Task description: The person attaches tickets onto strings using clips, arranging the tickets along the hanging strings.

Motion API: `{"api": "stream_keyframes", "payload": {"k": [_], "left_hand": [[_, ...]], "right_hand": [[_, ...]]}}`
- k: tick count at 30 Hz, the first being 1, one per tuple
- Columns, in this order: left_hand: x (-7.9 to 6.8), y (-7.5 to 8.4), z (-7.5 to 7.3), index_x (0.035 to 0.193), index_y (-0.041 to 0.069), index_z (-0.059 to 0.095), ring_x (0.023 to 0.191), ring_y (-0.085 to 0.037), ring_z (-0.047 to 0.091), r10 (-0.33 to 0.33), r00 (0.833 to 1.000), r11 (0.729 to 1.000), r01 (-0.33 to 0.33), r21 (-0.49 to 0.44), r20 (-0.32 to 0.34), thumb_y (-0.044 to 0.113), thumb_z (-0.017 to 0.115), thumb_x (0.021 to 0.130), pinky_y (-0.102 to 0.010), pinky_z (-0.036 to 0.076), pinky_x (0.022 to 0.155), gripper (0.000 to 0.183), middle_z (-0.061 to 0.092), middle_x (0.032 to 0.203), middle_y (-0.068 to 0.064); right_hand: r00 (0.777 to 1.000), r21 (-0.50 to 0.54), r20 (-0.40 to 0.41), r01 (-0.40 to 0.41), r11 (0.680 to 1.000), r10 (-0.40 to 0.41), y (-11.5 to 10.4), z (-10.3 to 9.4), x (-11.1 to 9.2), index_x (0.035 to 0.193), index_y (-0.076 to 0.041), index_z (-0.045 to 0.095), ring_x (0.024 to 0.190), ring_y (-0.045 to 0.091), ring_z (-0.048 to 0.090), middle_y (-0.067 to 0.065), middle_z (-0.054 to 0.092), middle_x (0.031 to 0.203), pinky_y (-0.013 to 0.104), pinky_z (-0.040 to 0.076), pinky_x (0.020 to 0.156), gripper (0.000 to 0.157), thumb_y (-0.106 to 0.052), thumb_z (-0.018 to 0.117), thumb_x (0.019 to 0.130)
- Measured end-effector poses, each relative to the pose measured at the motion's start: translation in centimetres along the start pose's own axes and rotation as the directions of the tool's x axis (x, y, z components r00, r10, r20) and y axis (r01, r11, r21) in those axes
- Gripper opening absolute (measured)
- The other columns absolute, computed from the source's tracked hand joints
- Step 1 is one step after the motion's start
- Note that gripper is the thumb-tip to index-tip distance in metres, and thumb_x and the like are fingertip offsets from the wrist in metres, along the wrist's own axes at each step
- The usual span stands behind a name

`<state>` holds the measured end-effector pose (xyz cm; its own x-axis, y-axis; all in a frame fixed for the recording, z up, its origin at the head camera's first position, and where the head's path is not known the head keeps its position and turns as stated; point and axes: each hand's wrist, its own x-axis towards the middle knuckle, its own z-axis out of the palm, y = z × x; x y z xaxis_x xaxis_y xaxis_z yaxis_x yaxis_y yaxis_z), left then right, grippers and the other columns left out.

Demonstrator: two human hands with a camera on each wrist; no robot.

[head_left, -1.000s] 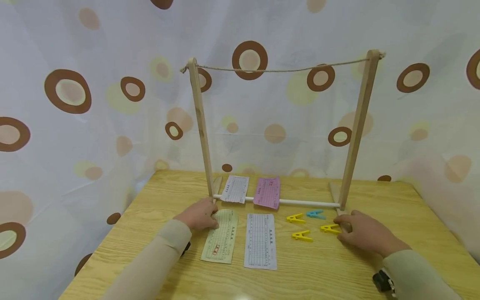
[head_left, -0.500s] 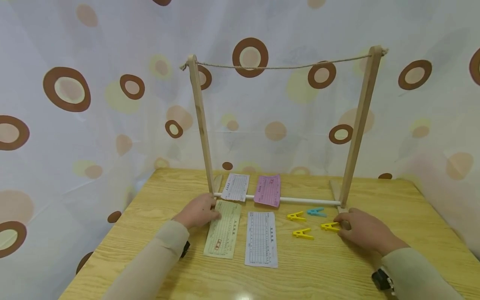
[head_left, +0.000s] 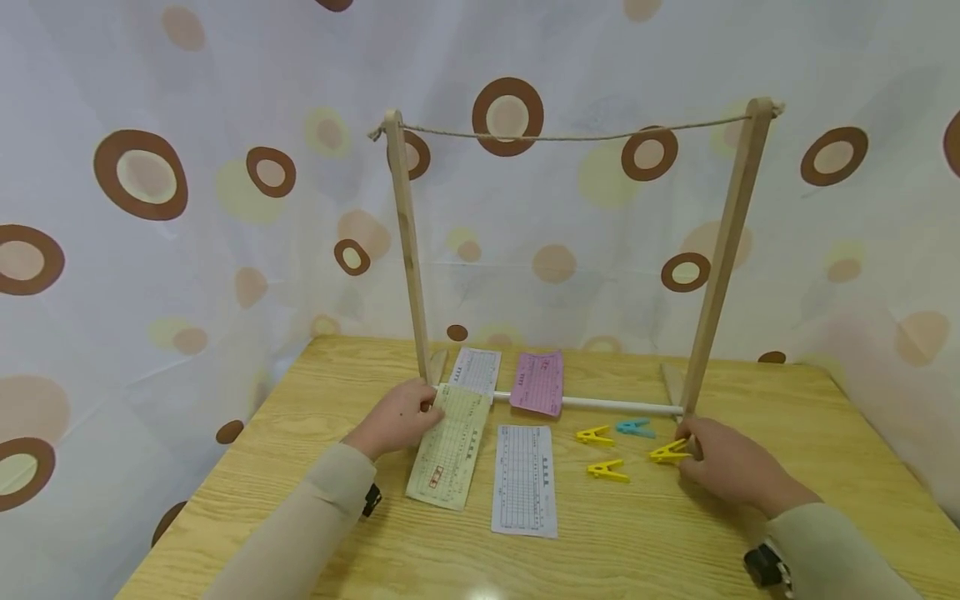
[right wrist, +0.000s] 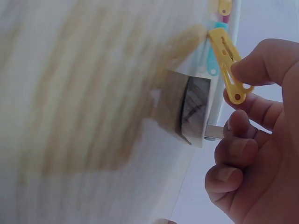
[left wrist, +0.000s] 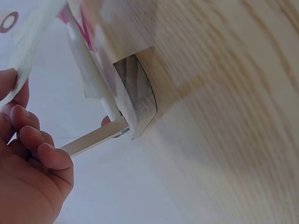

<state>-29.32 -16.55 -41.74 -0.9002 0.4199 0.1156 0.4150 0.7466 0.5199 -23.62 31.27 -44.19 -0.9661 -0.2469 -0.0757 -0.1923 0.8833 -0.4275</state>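
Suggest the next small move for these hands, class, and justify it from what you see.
Probably raise the pale yellow slip toward the rope. The left hand already pinches it near the top, the right hand holds a yellow clothespin, and no paper hangs from the rope, so clipping it there seems a sensible aim.

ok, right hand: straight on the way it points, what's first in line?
Probably the blue clothespin, beyond the yellow clothespin that the right hand pinches. Height is unclear, so it might pass over.
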Motion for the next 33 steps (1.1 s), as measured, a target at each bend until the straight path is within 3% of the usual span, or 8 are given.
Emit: {"api": "stream_keyframes", "payload": {"k": [5, 13, 20, 26, 33], "left_hand": [[-0.2, 0.4, -0.3, 0.068, 0.013, 0.044, 0.069, -0.016, 0.041, 0.017, 1.0, 1.0, -0.017, 0.01, -0.017, 0.02, 0.062, 0.1, -0.031, 0.036, 0.062, 0.037, 0.045, 0.077, -0.003], [-0.3, 1.5, -0.8, 0.066, 0.014, 0.049, 0.068, -0.014, 0.043, 0.028, 0.998, 0.997, -0.024, 0.068, -0.061, 0.025, 0.066, 0.1, -0.033, 0.039, 0.065, 0.039, 0.05, 0.075, 0.001], [-0.5, 2.5, -1.3, 0.07, 0.016, 0.056, 0.065, -0.014, 0.045, 0.026, 0.994, 0.995, -0.015, 0.1, -0.109, 0.026, 0.068, 0.099, -0.032, 0.041, 0.062, 0.033, 0.054, 0.073, 0.004], [-0.5, 3.1, -1.6, 0.07, 0.015, 0.056, 0.055, -0.012, 0.039, 0.03, 0.989, 0.999, -0.024, 0.045, -0.144, 0.023, 0.063, 0.102, -0.028, 0.035, 0.052, 0.033, 0.047, 0.064, 0.001], [-0.5, 3.7, -1.7, 0.069, 0.015, 0.05, 0.053, -0.01, 0.035, 0.051, 0.985, 0.999, -0.05, 0.014, -0.167, 0.023, 0.061, 0.103, -0.026, 0.033, 0.052, 0.036, 0.043, 0.061, 0.003]], "right_hand": [[1.0, 0.107, -0.02, -0.004, 0.994, 0.006, -0.1, -0.4, -0.3, 0.121, -0.002, 0.057, 0.055, 0.016, 0.04, 0.005, 0.044, 0.072, 0.032, 0.035, 0.05, 0.031, -0.014, 0.062, 0.093], [0.996, 0.171, -0.086, 0.034, 0.985, -0.019, -0.8, -1.3, -0.5, 0.118, -0.004, 0.055, 0.055, 0.015, 0.035, 0.005, 0.041, 0.072, 0.031, 0.033, 0.05, 0.029, -0.022, 0.066, 0.096], [0.984, 0.153, -0.169, 0.082, 0.985, -0.055, -1.6, -2.1, -0.6, 0.115, -0.003, 0.06, 0.061, 0.017, 0.035, 0.005, 0.042, 0.077, 0.033, 0.032, 0.053, 0.033, -0.027, 0.07, 0.096], [0.975, 0.16, -0.206, 0.115, 0.98, -0.08, -2.1, -3.1, -0.9, 0.115, -0.007, 0.062, 0.066, 0.017, 0.037, 0.005, 0.042, 0.08, 0.033, 0.032, 0.056, 0.034, -0.035, 0.071, 0.096], [0.959, 0.15, -0.261, 0.153, 0.977, -0.11, -2.7, -4.1, -1.4, 0.117, -0.009, 0.063, 0.068, 0.016, 0.038, 0.005, 0.043, 0.082, 0.033, 0.033, 0.057, 0.035, -0.037, 0.07, 0.097]]}}
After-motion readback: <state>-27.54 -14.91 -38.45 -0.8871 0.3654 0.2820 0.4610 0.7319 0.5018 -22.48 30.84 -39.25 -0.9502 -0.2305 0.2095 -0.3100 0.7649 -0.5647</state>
